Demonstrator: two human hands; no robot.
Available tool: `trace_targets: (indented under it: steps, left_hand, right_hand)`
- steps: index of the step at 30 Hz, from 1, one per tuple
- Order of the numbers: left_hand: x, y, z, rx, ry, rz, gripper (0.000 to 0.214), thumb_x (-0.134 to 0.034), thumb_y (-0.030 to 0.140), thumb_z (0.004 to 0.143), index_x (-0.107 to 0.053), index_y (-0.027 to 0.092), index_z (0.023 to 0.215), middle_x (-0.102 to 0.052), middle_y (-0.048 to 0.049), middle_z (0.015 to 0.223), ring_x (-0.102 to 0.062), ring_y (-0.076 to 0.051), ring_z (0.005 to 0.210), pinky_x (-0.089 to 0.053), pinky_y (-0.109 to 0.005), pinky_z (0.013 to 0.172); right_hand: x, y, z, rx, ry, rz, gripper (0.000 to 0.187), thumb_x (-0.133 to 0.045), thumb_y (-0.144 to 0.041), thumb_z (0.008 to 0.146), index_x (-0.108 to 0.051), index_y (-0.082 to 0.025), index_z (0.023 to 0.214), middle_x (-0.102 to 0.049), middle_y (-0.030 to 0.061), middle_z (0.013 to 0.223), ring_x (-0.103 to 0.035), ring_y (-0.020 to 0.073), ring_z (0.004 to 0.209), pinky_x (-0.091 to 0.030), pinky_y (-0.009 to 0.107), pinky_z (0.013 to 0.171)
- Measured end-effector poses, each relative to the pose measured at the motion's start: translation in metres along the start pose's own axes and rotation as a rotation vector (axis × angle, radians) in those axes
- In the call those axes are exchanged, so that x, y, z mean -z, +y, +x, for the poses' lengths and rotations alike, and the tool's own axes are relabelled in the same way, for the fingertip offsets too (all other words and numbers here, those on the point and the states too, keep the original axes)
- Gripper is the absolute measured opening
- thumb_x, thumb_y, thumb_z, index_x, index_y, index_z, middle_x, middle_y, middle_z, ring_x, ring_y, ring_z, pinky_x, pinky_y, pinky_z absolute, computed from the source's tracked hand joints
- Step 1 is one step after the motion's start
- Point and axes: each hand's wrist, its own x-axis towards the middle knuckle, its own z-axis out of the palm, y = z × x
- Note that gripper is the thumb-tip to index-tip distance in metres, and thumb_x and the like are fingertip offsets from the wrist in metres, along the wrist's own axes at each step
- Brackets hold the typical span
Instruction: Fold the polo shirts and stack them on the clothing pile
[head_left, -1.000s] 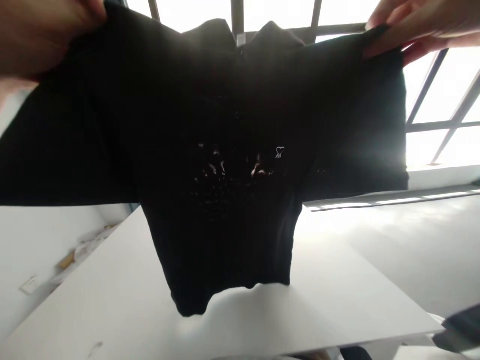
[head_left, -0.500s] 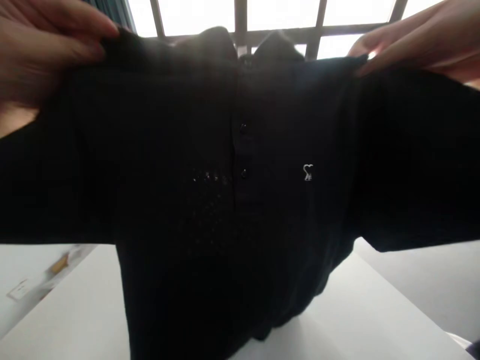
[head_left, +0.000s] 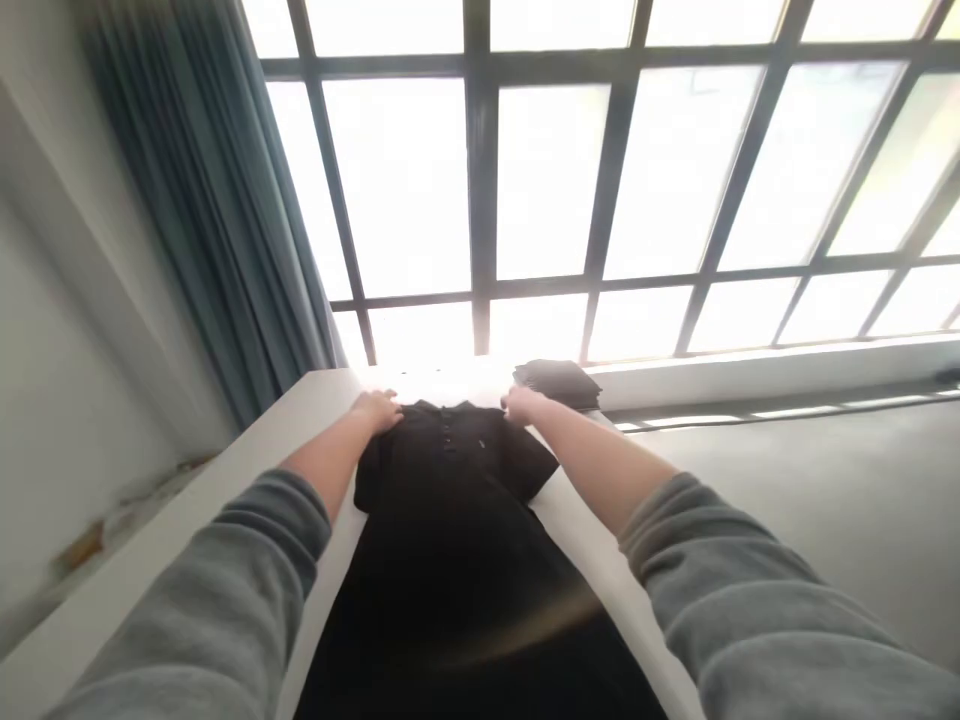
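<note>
A black short-sleeved polo shirt (head_left: 450, 520) is spread along the white table (head_left: 309, 420), collar at the far end and body running toward me. Both my arms reach out to its shoulders. My left hand (head_left: 379, 408) is closed on the left shoulder seam area, one finger showing above the cloth. At the opposite shoulder, my right hand (head_left: 519, 405) pinches the fabric beside the collar. Buttons and a small light logo show on the chest. The hem lies beyond the bottom of the view.
A stack of folded dark garments (head_left: 557, 383) sits at the table's far right corner, just past my right hand. Large gridded windows (head_left: 544, 180) fill the background. A blue-grey curtain (head_left: 217, 200) hangs at the left, by a white wall (head_left: 67, 330).
The polo shirt was held up close in front of the camera. Now it lies stretched out on the table, both hands far forward at its shoulders; the view has tilted upward.
</note>
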Motion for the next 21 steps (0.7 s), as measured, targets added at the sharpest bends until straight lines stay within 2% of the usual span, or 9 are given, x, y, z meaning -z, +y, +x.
trace_targets:
  steps: [2,4,6,8,11,15,18,21]
  left_hand:
    - [-0.058,0.018,-0.012,0.02,-0.157,-0.013,0.045,-0.055,0.054,0.092,-0.075,0.037,0.129,-0.057,-0.0043,0.154,-0.057,-0.032,0.136,-0.045,-0.046,0.114]
    - [-0.109,0.025,-0.027,0.077,-0.252,-0.025,0.056,-0.051,0.06,0.093,-0.064,0.038,0.144,-0.053,-0.0086,0.157,-0.053,-0.037,0.139,-0.045,-0.054,0.111]
    - [-0.146,0.024,-0.04,0.138,-0.279,-0.035,0.065,-0.042,0.064,0.097,-0.05,0.038,0.156,-0.04,-0.0093,0.166,-0.043,-0.041,0.148,-0.041,-0.061,0.113]
    - [-0.17,0.017,-0.049,0.188,-0.257,-0.044,0.069,-0.03,0.066,0.1,-0.038,0.038,0.163,-0.027,-0.0069,0.172,-0.03,-0.039,0.155,-0.034,-0.063,0.118]
    - [-0.187,0.005,-0.056,0.277,-0.187,-0.04,0.07,-0.022,0.063,0.101,-0.034,0.036,0.164,-0.024,-0.0067,0.173,-0.024,-0.037,0.158,-0.025,-0.061,0.123]
    - [-0.189,-0.013,-0.056,0.426,-0.139,-0.024,0.069,-0.023,0.06,0.1,-0.04,0.034,0.162,-0.032,-0.0112,0.17,-0.031,-0.043,0.153,-0.021,-0.069,0.121]
    - [-0.186,-0.034,-0.052,0.516,-0.18,-0.038,0.073,-0.026,0.064,0.098,-0.038,0.032,0.163,-0.032,-0.0151,0.17,-0.032,-0.047,0.152,-0.028,-0.074,0.114]
    - [-0.183,-0.055,-0.046,0.567,-0.249,-0.061,0.08,-0.024,0.067,0.097,-0.034,0.028,0.165,-0.026,-0.0186,0.171,-0.031,-0.047,0.153,-0.035,-0.074,0.11]
  right_hand:
    - [-0.062,-0.004,-0.004,-0.019,-0.088,0.014,0.044,-0.07,-0.04,0.09,-0.07,-0.023,0.13,-0.064,0.0163,0.139,-0.061,0.0361,0.127,-0.049,0.047,0.108]
    - [-0.114,0.001,-0.008,-0.046,-0.139,0.03,0.051,-0.062,-0.048,0.096,-0.062,-0.027,0.142,-0.053,0.0163,0.153,-0.052,0.0393,0.138,-0.044,0.054,0.112]
    - [-0.15,0.015,-0.009,-0.063,-0.133,0.045,0.061,-0.049,-0.054,0.102,-0.046,-0.028,0.158,-0.033,0.0148,0.168,-0.034,0.0406,0.153,-0.032,0.062,0.12]
    - [-0.171,0.036,-0.007,-0.07,-0.107,0.057,0.066,-0.039,-0.057,0.105,-0.033,-0.028,0.165,-0.02,0.0122,0.173,-0.02,0.0377,0.159,-0.019,0.062,0.126]
    - [-0.182,0.068,0.001,-0.066,-0.082,0.061,0.07,-0.04,-0.058,0.105,-0.03,-0.026,0.167,-0.02,0.0109,0.174,-0.018,0.0349,0.16,-0.016,0.053,0.129]
    - [-0.181,0.094,0.008,-0.039,-0.069,0.053,0.066,-0.041,-0.054,0.105,-0.037,-0.025,0.164,-0.023,0.009,0.173,-0.021,0.0322,0.16,-0.016,0.046,0.13]
    - [-0.18,0.103,0.011,-0.055,-0.077,0.045,0.066,-0.041,-0.057,0.105,-0.038,-0.028,0.164,-0.023,0.007,0.173,-0.022,0.0331,0.16,-0.017,0.047,0.13]
    - [-0.182,0.108,0.011,-0.141,-0.093,0.038,0.068,-0.037,-0.059,0.105,-0.034,-0.029,0.166,-0.021,0.0099,0.173,-0.021,0.0368,0.16,-0.019,0.052,0.128]
